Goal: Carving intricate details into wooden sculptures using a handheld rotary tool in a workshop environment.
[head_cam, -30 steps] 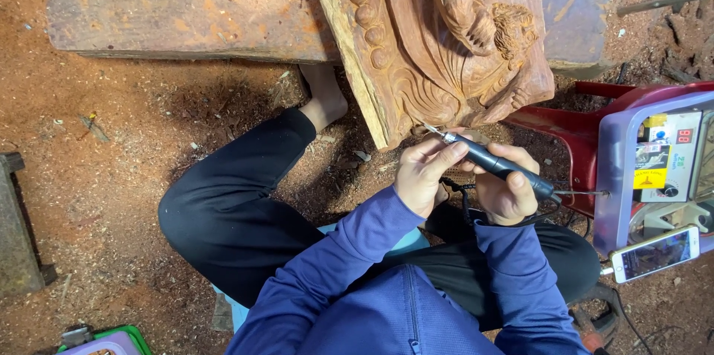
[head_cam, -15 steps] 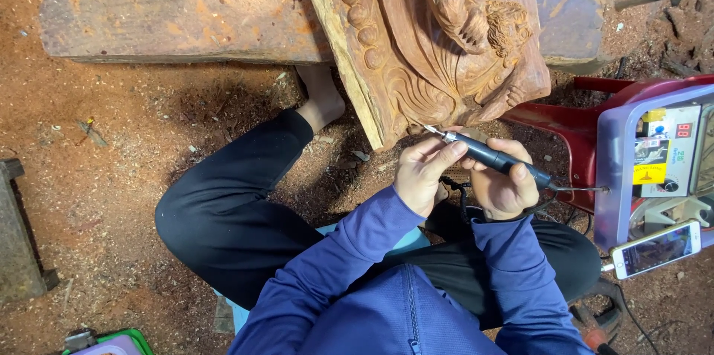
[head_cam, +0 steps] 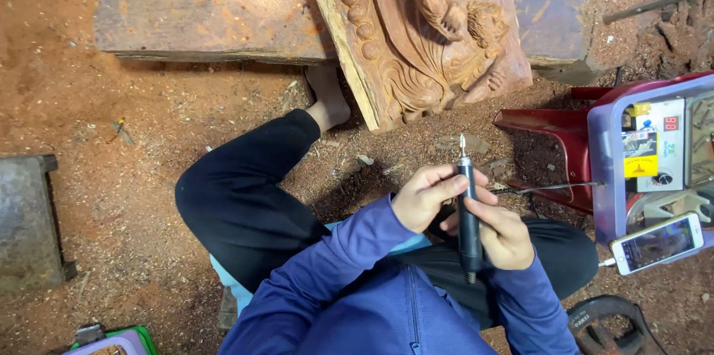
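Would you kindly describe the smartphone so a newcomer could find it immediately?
Start at the purple-rimmed box of equipment at the right edge. The smartphone lies at its lower corner, beside the person's knee. It alone is flat, white-framed, with a lit screen.

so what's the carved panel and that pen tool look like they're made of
Carved panel: reddish-brown wood, apparently unvarnished, matte, with sawdust below it. Pen tool, held in both hands: black barrel, probably plastic or rubber-coated, with a bright metal tip.

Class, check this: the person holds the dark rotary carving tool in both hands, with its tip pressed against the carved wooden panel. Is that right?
Not quite. Both the left hand and right hand hold the rotary tool, but the head view shows its tip in the air, apart from the carved wooden panel.
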